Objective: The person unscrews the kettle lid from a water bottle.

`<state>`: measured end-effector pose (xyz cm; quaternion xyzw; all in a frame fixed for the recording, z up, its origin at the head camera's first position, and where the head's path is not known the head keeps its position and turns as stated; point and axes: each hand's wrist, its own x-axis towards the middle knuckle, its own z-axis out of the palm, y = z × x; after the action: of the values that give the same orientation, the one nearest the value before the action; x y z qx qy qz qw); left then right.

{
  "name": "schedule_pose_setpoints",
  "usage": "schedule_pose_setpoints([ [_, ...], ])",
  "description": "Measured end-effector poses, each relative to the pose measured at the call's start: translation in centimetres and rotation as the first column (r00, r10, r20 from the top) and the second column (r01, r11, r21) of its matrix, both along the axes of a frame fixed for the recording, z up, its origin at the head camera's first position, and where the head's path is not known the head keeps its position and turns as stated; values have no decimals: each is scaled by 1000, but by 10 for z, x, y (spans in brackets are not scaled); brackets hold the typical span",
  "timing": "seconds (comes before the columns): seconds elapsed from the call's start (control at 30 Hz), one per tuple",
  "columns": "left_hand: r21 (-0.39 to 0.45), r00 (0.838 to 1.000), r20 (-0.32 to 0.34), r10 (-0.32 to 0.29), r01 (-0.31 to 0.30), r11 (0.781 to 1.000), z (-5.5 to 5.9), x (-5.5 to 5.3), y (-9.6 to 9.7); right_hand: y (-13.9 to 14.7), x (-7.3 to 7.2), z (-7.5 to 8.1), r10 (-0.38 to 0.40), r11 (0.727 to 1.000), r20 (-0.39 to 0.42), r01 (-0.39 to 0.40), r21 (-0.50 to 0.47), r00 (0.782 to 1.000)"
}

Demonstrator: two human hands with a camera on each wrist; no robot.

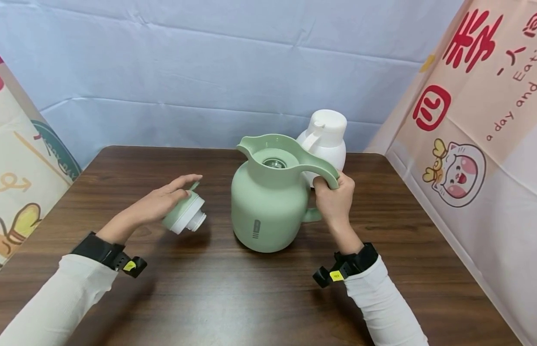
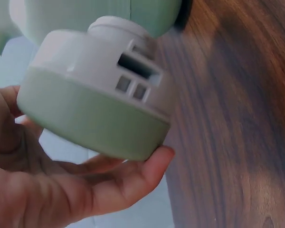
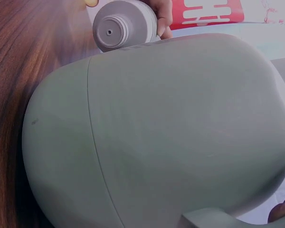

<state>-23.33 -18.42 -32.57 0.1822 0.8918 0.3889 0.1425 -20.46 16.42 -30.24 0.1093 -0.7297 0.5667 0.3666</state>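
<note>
My left hand (image 1: 157, 204) grips a green-and-white jug lid (image 1: 183, 214) by its green rim, fingers around its side, and holds it tilted over the table. The lid's white threaded plug (image 2: 121, 31) points away from the palm, toward the jug. At the center stands a light green thermos jug (image 1: 268, 206), its mouth (image 1: 274, 162) uncovered. My right hand (image 1: 337, 199) grips the upper part of the jug's handle (image 1: 316, 166) on its right side. In the right wrist view the jug's body (image 3: 156, 128) fills most of the picture, with the lid (image 3: 111, 31) beyond it.
A white thermos jug (image 1: 330, 125) stands behind the green one, partly hidden by it and by my right hand. The dark wooden table (image 1: 216, 298) ends at a pale blue cloth backdrop (image 1: 186, 72). Printed cloths hang at the left and right (image 1: 480, 144).
</note>
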Motion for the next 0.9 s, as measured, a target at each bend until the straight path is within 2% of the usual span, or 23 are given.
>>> schedule_pose_setpoints([
  [0.13, 63, 997, 54, -63, 59, 996, 0, 2, -1, 0, 0, 0, -1, 1000, 1, 1, -5, 1000],
  [0.3, 108, 989, 135, -58, 43, 993, -1, 2, -2, 0, 0, 0, 15, 1000, -10, -15, -5, 1000],
  [0.37, 93, 991, 119, -66, 55, 994, -2, 2, -3, 0, 0, 0, 20, 1000, -15, -20, -4, 1000],
  [0.53, 67, 989, 17, -147, 145, 987, -6, 3, -4, 0, 1, 0, 23, 1000, -15, -23, -6, 1000],
  [0.6, 88, 987, 8, -162, 161, 983, -6, 3, -4, 0, 1, 0, 25, 1000, -12, -25, -5, 1000],
  [0.73, 127, 993, 31, -117, 112, 986, -9, 3, -4, 0, 1, 1, 18, 1000, -4, -18, -6, 1000],
  [0.9, 142, 999, 11, -45, 43, 989, -15, 6, -2, 0, 1, 0, 6, 1000, 2, -6, -10, 1000],
])
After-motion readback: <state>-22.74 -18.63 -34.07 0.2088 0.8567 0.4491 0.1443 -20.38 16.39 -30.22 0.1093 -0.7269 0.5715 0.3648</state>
